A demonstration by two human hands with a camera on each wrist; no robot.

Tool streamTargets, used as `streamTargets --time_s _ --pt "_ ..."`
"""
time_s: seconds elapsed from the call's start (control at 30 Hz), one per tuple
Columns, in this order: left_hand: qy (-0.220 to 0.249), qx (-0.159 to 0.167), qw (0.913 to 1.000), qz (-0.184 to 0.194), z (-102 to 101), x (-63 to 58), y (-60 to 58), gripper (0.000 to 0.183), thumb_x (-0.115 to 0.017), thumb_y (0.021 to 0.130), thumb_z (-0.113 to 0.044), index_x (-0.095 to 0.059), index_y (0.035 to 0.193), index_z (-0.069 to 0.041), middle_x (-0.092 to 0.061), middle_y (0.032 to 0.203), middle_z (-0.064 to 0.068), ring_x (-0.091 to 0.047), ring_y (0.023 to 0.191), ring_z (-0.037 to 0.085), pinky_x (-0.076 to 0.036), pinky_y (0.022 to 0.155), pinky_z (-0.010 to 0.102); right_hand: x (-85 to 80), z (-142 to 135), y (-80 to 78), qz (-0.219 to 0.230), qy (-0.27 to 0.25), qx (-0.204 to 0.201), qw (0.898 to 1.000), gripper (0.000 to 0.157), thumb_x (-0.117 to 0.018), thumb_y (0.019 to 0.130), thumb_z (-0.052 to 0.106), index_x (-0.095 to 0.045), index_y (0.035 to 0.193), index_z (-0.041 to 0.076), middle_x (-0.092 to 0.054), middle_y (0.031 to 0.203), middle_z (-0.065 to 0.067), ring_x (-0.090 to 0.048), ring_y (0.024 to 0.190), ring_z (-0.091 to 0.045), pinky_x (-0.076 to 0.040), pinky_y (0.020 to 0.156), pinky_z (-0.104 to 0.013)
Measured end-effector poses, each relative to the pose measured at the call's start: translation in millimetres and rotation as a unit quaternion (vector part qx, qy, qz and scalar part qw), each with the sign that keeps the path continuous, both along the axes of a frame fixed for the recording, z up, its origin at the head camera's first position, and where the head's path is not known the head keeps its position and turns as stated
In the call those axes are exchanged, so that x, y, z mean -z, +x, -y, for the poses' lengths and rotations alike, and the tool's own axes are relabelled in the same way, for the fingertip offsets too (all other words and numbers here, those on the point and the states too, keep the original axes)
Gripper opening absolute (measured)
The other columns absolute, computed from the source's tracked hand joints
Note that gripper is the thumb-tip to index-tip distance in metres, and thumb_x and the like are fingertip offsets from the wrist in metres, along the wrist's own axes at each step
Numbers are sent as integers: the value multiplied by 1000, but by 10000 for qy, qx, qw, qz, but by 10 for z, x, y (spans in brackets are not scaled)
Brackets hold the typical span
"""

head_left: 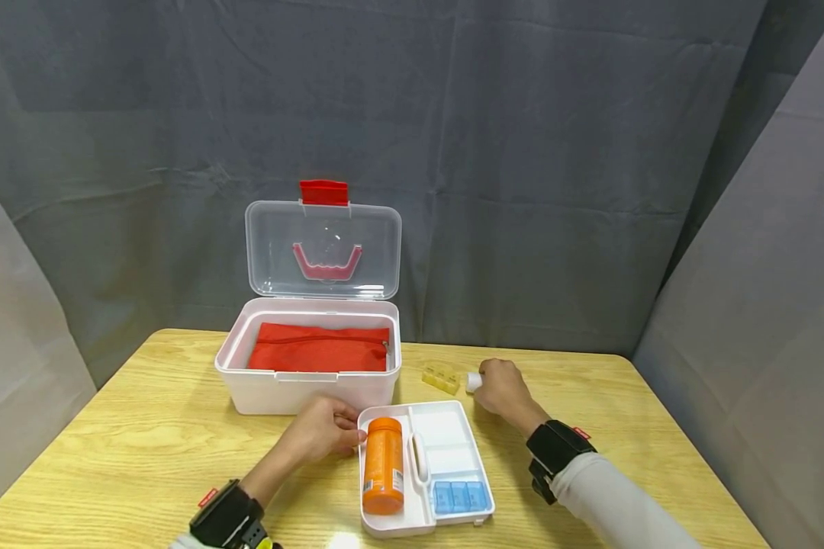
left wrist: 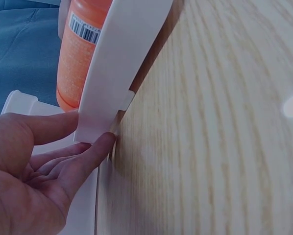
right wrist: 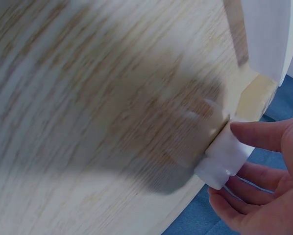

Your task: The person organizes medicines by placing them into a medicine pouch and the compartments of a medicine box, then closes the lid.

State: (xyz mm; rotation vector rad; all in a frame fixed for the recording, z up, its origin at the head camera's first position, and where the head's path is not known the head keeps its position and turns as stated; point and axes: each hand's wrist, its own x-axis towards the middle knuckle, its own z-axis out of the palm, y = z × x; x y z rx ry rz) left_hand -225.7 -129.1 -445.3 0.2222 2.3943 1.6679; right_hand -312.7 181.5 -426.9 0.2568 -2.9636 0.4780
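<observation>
My left hand (head_left: 327,428) pinches the left rim of a white divided tray (head_left: 446,418), thumb at the top edge and fingertips low by the table. In the tray's left compartment lies an orange bottle (head_left: 383,465) with a barcode label. A blue pill organizer (head_left: 461,497) sits in the front right compartment. Beyond the tray, my right hand (head_left: 504,393) holds a small white bottle (right wrist: 228,152) low over the table between thumb and fingers. Just left of it rests a yellow translucent pill organizer (head_left: 442,377).
Behind my left hand stands a white box (head_left: 302,393) with its clear lid (head_left: 323,221) raised. Inside it is a red zippered pouch (head_left: 319,349). The wooden table (head_left: 144,435) ends at grey curtains (head_left: 522,175) at the back.
</observation>
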Motion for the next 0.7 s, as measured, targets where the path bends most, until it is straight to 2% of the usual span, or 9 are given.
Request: streamTargets --time_s 0.13,0.3,0.5,0.7 --pt "0 5 10000 -12 2 3 -2 30 -78 83 4 -67 108 16 -75 96 22 -74 80 23 -62 68 38 22 -25 -9 -80 -99 -37 9999 23 -80 80 14 -72 91 -4 -71 85 -16 -58 74 -24 -52 71 -40" --pt "-18 -19 10000 21 9 7 -3 29 -78 83 4 -68 108 15 -76 96 21 -74 79 22 -62 68 38 39 -46 -18 22 -138 46 9999 28 -82 81 18 -72 96 -4 -72 91 -17 -60 78 -24 -55 75 -42" --pt "-9 -18 10000 12 12 14 -5 29 -78 83 3 -68 108 14 -76 95 21 -74 79 22 -62 68 38 34 -50 -14 239 -218 155 9994 30 -82 81 18 -72 98 -5 -71 92 -18 -61 79 -25 -55 73 -40" --pt "-35 -22 10000 1 11 24 -8 29 -79 82 3 -69 107 14 -76 95 20 -74 79 22 -62 68 37 41 -63 -1 254 -175 127 9994 33 -82 82 19 -72 103 -5 -72 96 -19 -64 81 -26 -56 74 -41"
